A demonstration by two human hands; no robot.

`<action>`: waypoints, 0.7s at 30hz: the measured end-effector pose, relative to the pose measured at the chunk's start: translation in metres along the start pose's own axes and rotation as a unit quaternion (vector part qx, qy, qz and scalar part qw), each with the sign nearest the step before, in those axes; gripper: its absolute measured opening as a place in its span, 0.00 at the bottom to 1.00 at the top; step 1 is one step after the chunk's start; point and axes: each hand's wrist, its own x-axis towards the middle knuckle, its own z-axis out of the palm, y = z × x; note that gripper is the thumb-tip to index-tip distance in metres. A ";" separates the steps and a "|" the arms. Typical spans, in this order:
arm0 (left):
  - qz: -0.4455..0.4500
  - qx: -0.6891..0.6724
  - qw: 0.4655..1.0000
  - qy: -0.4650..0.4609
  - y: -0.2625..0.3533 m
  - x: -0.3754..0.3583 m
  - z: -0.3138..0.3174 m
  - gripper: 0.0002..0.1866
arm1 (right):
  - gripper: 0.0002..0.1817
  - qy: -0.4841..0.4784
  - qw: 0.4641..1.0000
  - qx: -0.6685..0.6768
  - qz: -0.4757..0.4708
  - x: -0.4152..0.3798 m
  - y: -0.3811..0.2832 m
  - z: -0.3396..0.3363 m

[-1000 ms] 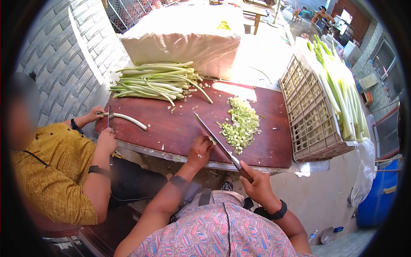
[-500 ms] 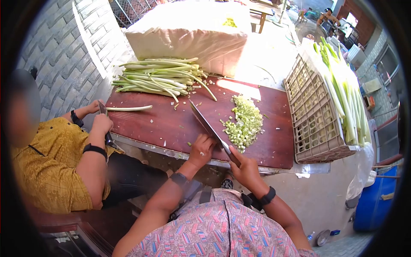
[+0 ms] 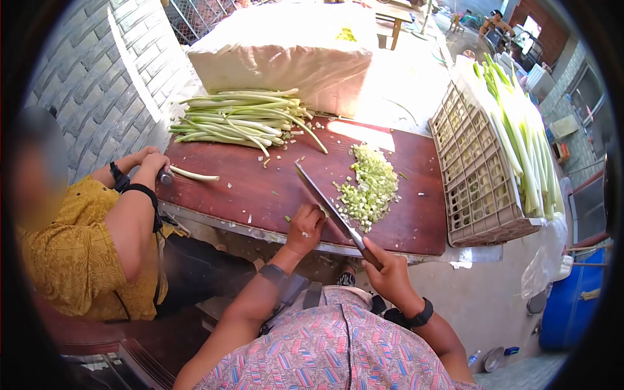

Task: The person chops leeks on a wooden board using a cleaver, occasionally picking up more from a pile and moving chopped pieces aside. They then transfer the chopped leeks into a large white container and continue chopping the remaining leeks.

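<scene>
My right hand (image 3: 390, 272) is closed round the handle of a long knife (image 3: 328, 203), its blade slanting up and left over the red board. Just left of the blade, my left hand (image 3: 305, 227) is curled with fingertips down, apparently on a scallion whose pale end barely shows. The fingers cover most of it. Right of the blade lies a heap of chopped scallion (image 3: 370, 185). Whole scallions (image 3: 240, 117) are piled at the board's far left.
At the left, a co-worker in a yellow top has both hands (image 3: 153, 161) at a single scallion (image 3: 195, 173) and a knife handle. A plastic crate (image 3: 474, 175) holding long scallions (image 3: 530, 156) stands at the right. Behind is a large covered block (image 3: 279, 71).
My right hand and the knife have shifted slightly right and down; my left hand stays nearly in place. The co-worker's hands have come together, and their scallion has slid slightly left.
</scene>
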 end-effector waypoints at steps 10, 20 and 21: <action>0.020 0.006 1.000 0.013 -0.004 -0.001 0.001 0.05 | 0.29 -0.032 0.999 -0.012 -0.002 -0.010 -0.009 -0.016; 0.014 0.012 1.000 -0.009 -0.005 0.002 0.000 0.05 | 0.28 -0.062 0.997 0.001 0.050 0.029 -0.004 0.014; 0.014 0.013 1.000 -0.008 -0.005 0.002 0.001 0.05 | 0.28 -0.041 0.999 -0.006 0.024 0.037 0.000 0.023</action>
